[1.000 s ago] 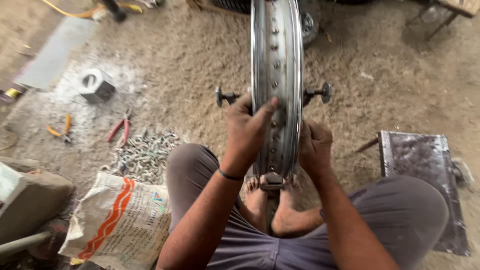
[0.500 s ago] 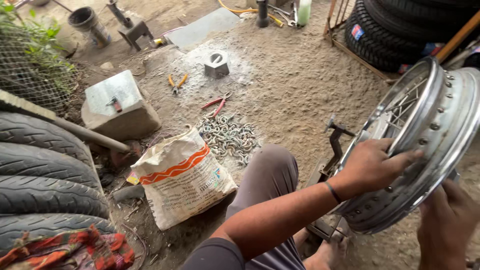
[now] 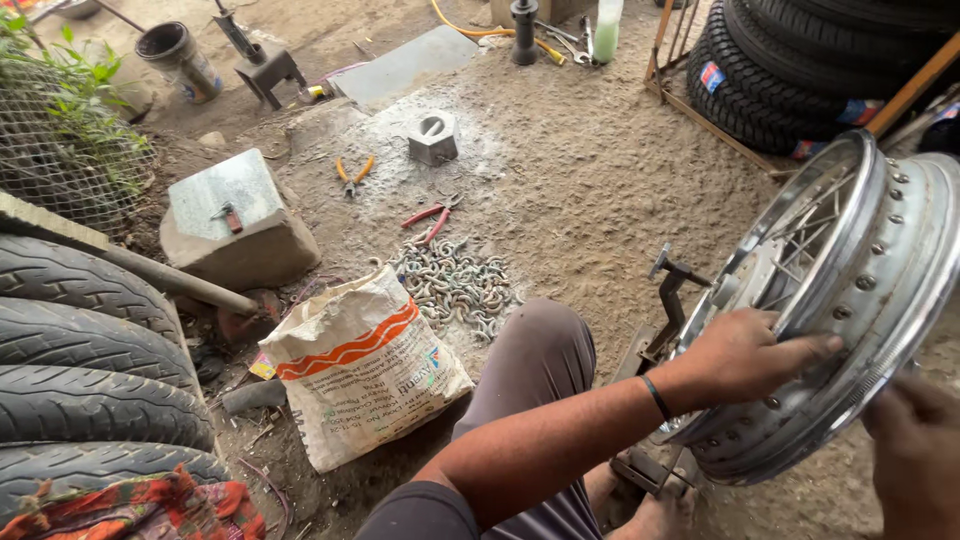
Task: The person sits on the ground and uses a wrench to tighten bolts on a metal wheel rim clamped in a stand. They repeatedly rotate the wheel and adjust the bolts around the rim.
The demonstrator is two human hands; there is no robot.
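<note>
A shiny spoked wheel rim [image 3: 880, 270] stands upright in a metal stand [image 3: 668, 300] in front of my knees, at the right of the head view. My left hand [image 3: 745, 355] lies on the rim's near edge, fingers spread over the chrome. My right hand [image 3: 915, 445] is at the lower right corner, against the rim's other side; only part of it shows. My bare feet [image 3: 650, 515] rest at the stand's base.
A white and orange sack [image 3: 360, 365] sits by my left knee. A heap of metal chain links [image 3: 455, 285], red pliers [image 3: 430, 215] and orange pliers [image 3: 352, 172] lie on the dirt. A stone block [image 3: 235, 215], stacked tyres [image 3: 80, 340] left, more tyres [image 3: 800, 70] top right.
My view has swung left, so the rim now sits at the right edge. Both hands have stayed on the rim; the left side of the yard has come into sight.
</note>
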